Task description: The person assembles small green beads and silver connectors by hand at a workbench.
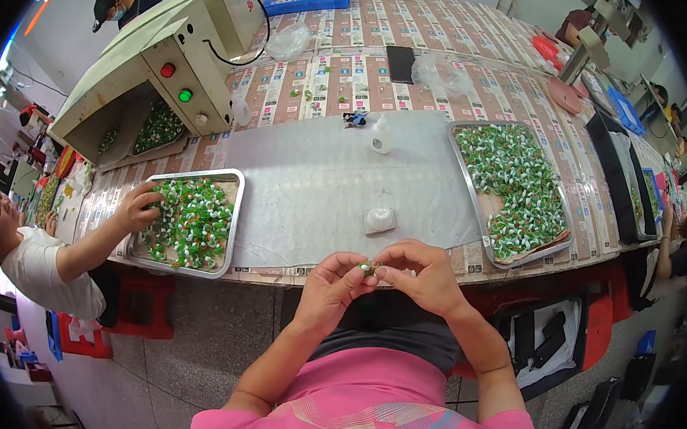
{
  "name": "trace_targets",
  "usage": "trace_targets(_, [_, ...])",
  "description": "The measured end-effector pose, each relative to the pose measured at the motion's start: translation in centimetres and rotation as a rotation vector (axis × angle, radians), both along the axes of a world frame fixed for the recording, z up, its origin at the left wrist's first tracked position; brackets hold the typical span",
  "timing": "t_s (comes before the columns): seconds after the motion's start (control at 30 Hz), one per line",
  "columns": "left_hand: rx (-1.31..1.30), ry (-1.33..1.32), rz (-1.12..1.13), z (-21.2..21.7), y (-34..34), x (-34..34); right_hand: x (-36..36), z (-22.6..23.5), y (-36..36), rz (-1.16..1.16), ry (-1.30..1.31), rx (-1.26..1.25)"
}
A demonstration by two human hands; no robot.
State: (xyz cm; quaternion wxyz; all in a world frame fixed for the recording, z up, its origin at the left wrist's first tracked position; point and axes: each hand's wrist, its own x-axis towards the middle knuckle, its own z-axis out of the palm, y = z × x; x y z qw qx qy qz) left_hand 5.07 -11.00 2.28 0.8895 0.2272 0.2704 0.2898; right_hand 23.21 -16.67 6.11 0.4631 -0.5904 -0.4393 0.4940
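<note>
One broad table [353,50] ahead of the grip, overlaid just beyond it with a pale sheet [305,196], probably for protection. Right of the grip, likely within reach, a shallow metal tray [471,195] crowded with green-and-white pieces [515,174], raised-edged, apparently against spills. Left of the grip, a similar tray [236,216], under a co-worker's hand [137,208]. At the near table edge, left hand [331,292] and right hand [428,279] close together, palms inward, loosely curled, forearms [267,367] angled in from below. Narrow grip, pinching a tiny green-and-white item [368,269] between both hands, seemingly for fine control; finer detail unclear.
</note>
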Motion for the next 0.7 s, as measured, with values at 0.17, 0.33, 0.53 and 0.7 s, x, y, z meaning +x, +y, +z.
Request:
trace_targets(0.17, [0.039,0.023,0.020,-0.3,0.1,-0.4,-0.2,0.5,0.3,0.053,-0.113,0.001])
trace_targets(0.33, [0.259,0.164,-0.013,0.1,0.9,-1.1,-0.5,0.5,0.3,0.065,-0.068,0.018])
trace_targets(0.53, [0.366,0.171,-0.047,0.6,1.4,-1.7,-1.2,1.1,0.2,0.062,-0.084,0.044])
trace_targets(0.7, [0.413,0.166,-0.048,0.5,1.4,-2.0,-1.8,0.7,-0.1,0.044,-0.164,0.090])
